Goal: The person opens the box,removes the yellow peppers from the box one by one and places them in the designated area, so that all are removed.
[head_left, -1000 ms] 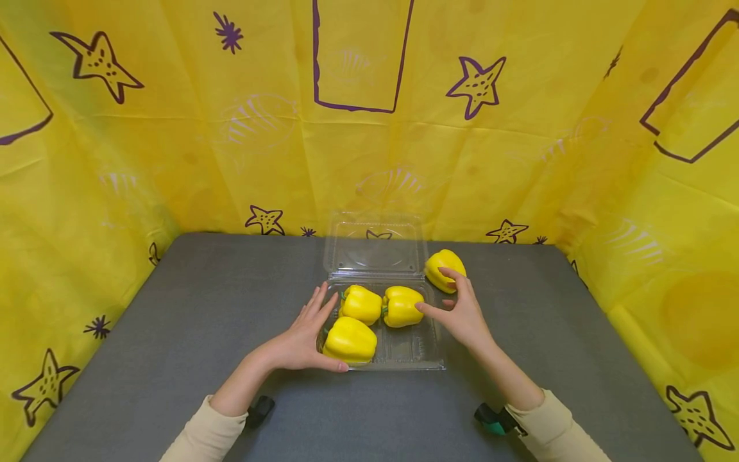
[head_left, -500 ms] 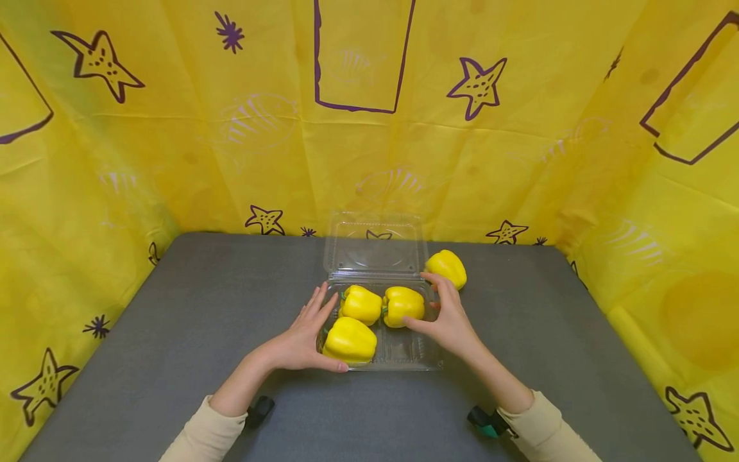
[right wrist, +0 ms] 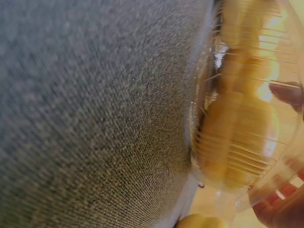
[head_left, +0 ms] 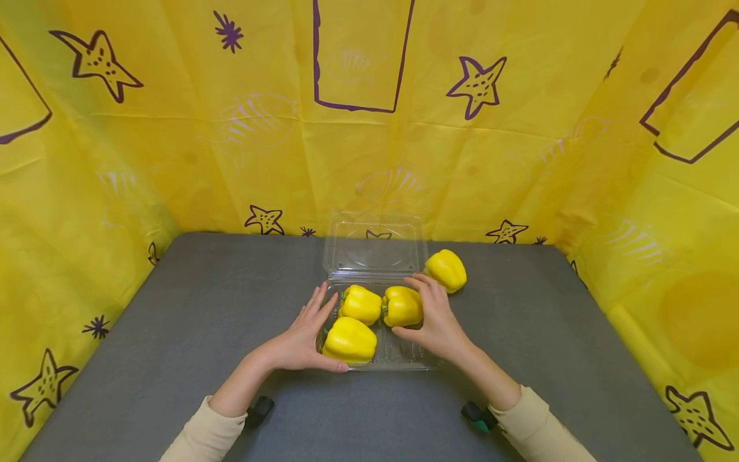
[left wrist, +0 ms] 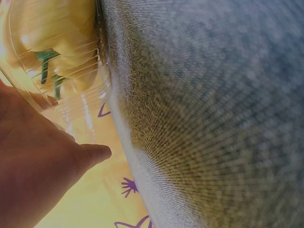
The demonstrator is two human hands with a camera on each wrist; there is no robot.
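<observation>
A clear plastic clamshell container (head_left: 404, 366) lies with its lid (head_left: 375, 253) raised at the back. Inside are three yellow bell peppers: a front-left pepper (head_left: 349, 340), a back-left pepper (head_left: 361, 304) and a back-right pepper (head_left: 401, 307). My left hand (head_left: 300, 337) rests spread along the container's left side, thumb at the front rim. My right hand (head_left: 441, 321) curves round the back-right pepper, thumb in front and fingers behind it. In the right wrist view, this pepper (right wrist: 235, 137) shows blurred through the clear wall.
Another yellow bell pepper (head_left: 446, 270) sits on the grey table (head_left: 508, 308) behind the container's right corner, close to the right fingers. A yellow printed curtain (head_left: 369, 154) surrounds the table at the back and sides.
My right hand has moved left and forward over the container's right side, closing in round the back-right pepper. My left hand and the other peppers have stayed put.
</observation>
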